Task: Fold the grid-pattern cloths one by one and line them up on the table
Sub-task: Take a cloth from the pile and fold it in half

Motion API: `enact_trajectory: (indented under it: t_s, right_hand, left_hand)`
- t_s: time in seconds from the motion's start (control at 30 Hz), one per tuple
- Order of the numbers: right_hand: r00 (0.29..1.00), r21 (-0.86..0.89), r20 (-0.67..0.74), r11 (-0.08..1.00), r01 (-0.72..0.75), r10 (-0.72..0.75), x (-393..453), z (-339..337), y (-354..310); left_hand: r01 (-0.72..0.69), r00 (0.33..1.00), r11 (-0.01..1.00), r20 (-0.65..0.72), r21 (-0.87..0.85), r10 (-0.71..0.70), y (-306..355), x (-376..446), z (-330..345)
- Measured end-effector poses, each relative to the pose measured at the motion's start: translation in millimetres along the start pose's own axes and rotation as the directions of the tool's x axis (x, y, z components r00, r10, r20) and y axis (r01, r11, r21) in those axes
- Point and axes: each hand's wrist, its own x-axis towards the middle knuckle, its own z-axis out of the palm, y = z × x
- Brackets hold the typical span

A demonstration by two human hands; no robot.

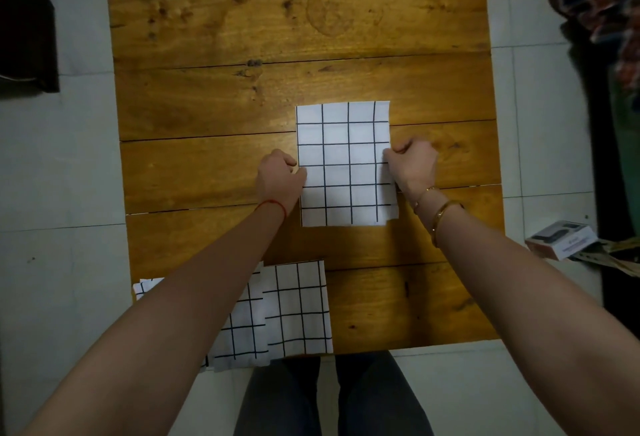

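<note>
A white cloth with a black grid lies folded into a tall rectangle in the middle of the wooden table. My left hand pinches its left edge about halfway down. My right hand pinches the right edge at the same height. Both hands have curled fingers. More grid-pattern cloths lie overlapping at the table's near left edge, partly under my left forearm and hanging a little over the edge.
The table stands on a pale tiled floor. A small box lies on the floor to the right, beside dark patterned fabric. A dark object sits at the far left. My legs show below the near edge.
</note>
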Motion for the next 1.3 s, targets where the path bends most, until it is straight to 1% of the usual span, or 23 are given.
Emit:
enact_trajectory:
  t_s: [0.13, 0.23, 0.33, 0.47, 0.5, 0.6, 0.67, 0.77, 0.87, 1.0, 1.17, 1.23, 1.3]
  right_hand:
    - [1.000, 0.042, 0.029, 0.999, -0.003, 0.001, -3, 3, -6]
    - [0.999, 0.072, 0.031, 0.997, -0.024, 0.022, -5, 2, -7]
    - [0.998, 0.127, 0.063, 0.992, 0.002, -0.010, -4, -4, -5]
    - [0.988, 0.211, 0.143, 0.977, 0.033, -0.064, -3, -13, 1]
    - [0.985, 0.241, 0.166, 0.971, 0.005, -0.046, -4, -14, 2]
    - [0.959, 0.318, 0.275, 0.936, -0.153, 0.064, -5, -17, 3]
    - [0.936, 0.324, 0.347, 0.929, -0.182, 0.063, -7, -20, 2]
    - [0.900, 0.357, 0.433, 0.926, -0.122, -0.048, -12, -25, 1]
    - [0.871, 0.386, 0.471, 0.920, -0.062, -0.139, -16, -29, 2]
    - [0.886, 0.324, 0.414, 0.944, 0.069, -0.207, -14, -28, 4]
    - [0.887, 0.310, 0.362, 0.934, 0.176, -0.287, -13, -28, 6]
    - [0.882, 0.324, 0.379, 0.933, 0.158, -0.281, -16, -28, 5]
    - [0.875, 0.389, 0.427, 0.920, 0.052, -0.230, -20, -30, 3]
  left_hand:
    - [0.042, 0.999, 0.997, -0.023, -0.063, -0.043, 5, 1, 4]
    - [0.063, 0.997, 0.984, -0.038, -0.164, -0.070, 7, -1, 0]
    - [0.074, 0.997, 0.968, 0.025, -0.238, -0.070, 9, 2, -6]
    - [0.169, 0.980, 0.933, 0.152, -0.317, -0.126, 8, 7, -12]
    - [0.177, 0.977, 0.930, 0.170, -0.321, -0.127, 8, 8, -14]
    - [0.174, 0.977, 0.934, 0.174, -0.313, -0.124, 7, 9, -21]
    - [0.169, 0.977, 0.935, 0.176, -0.310, -0.119, 10, 9, -26]
    - [0.198, 0.966, 0.915, 0.229, -0.351, -0.122, 11, 8, -33]
    - [0.226, 0.953, 0.893, 0.277, -0.389, -0.121, 10, 6, -39]
    - [0.232, 0.951, 0.883, 0.284, -0.409, -0.119, 6, 6, -43]
    - [0.217, 0.953, 0.880, 0.287, -0.422, -0.097, 6, 2, -46]
    - [0.226, 0.953, 0.869, 0.286, -0.439, -0.103, 6, 1, -47]
    - [0.235, 0.950, 0.858, 0.295, -0.458, -0.103, 7, -2, -48]
